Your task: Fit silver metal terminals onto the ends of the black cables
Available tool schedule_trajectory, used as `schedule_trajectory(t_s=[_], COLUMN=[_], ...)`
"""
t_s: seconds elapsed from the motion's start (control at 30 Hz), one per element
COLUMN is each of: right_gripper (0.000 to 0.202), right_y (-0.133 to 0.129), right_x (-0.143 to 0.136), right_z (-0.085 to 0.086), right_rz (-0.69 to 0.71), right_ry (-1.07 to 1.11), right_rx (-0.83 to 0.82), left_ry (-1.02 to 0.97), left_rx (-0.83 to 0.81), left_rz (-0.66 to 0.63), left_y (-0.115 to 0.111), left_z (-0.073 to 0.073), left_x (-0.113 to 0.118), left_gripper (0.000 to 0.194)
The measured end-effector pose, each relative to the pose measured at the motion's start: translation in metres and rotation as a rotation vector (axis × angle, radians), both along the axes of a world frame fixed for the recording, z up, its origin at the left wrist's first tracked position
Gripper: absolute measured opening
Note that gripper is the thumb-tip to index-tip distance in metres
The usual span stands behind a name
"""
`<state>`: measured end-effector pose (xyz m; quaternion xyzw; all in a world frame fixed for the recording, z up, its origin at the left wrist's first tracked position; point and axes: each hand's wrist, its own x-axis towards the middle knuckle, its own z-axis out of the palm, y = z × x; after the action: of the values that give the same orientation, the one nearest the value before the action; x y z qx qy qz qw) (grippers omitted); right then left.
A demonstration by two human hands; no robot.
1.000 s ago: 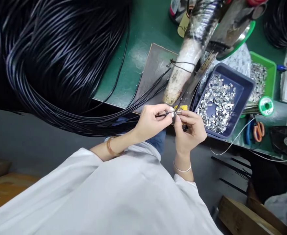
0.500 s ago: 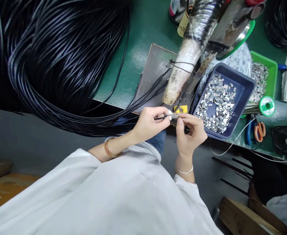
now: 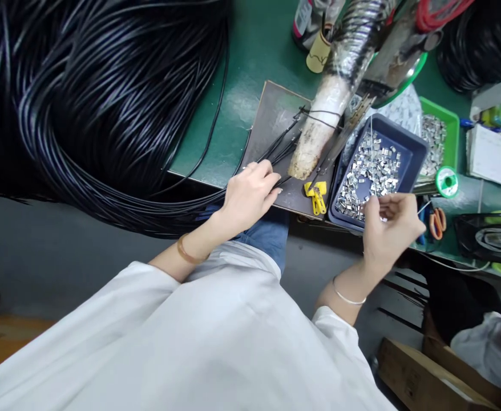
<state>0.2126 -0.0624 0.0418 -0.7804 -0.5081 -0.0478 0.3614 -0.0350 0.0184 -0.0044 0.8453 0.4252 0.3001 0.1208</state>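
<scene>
My right hand is right of centre in the frame, in front of the blue tray, with thumb and fingers pinched on a thin pale wire. One length of it runs up from my fingertips across the tray; another shows beyond my knuckles, on the side toward the spool. My left hand is near the middle of the frame, fingers curled at the black cables; I cannot tell whether they grip one.

The cables sweep in from the left, under my left hand, and some reach onto the grey board at the near edge of the green bench. A big black coil fills the upper left. Between my hands, a yellow piece lies on the board, near the tip of the hose, which slants down from the upper right.

The blue tray holds small metal clips, and the green tray just beyond it holds more small metal bits. Right of my right hand are orange handles, with a notepad farther up. A cup stands beside a bottle at the top of the frame.
</scene>
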Motion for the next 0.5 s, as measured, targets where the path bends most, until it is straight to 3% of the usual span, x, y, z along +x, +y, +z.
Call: schedule_trajectory(t_s=[0.07,0.17,0.23,0.3,0.37,0.43,0.5], right_gripper=[0.007,0.007,0.01,0.016,0.022,0.026,0.024], right_y=[0.013,0.034,0.044,0.052,0.058,0.062,0.062], right_x=[0.016,0.032,0.038,0.042,0.045,0.046,0.044], right_z=[-0.008,-0.014,-0.016,-0.017,-0.017,-0.018,-0.017], right_rz=[0.015,0.137,0.183,0.17,0.14,0.126,0.128], right_ry=[-0.096,-0.179,-0.212,-0.233,-0.249,-0.255,-0.257], right_rx=[-0.019,-0.11,-0.179,-0.219,-0.236,-0.241,-0.23], left_ry=[0.029,-0.13,-0.271,-0.386,-0.501,-0.699,-0.935], left_rx=[-0.02,-0.201,-0.49,-0.89,-1.227,-1.388,-1.415], left_rz=[-0.025,-0.192,-0.417,-0.711,-0.877,-0.778,-0.542], left_y=[0.005,0.001,-0.006,-0.016,-0.025,-0.031,-0.034], left_z=[0.0,0.01,0.021,0.031,0.035,0.031,0.023], left_x=[0.004,0.005,0.002,-0.001,-0.003,-0.001,0.002], left_gripper=[0.021,0.02,0.018,0.021,0.025,0.023,0.021])
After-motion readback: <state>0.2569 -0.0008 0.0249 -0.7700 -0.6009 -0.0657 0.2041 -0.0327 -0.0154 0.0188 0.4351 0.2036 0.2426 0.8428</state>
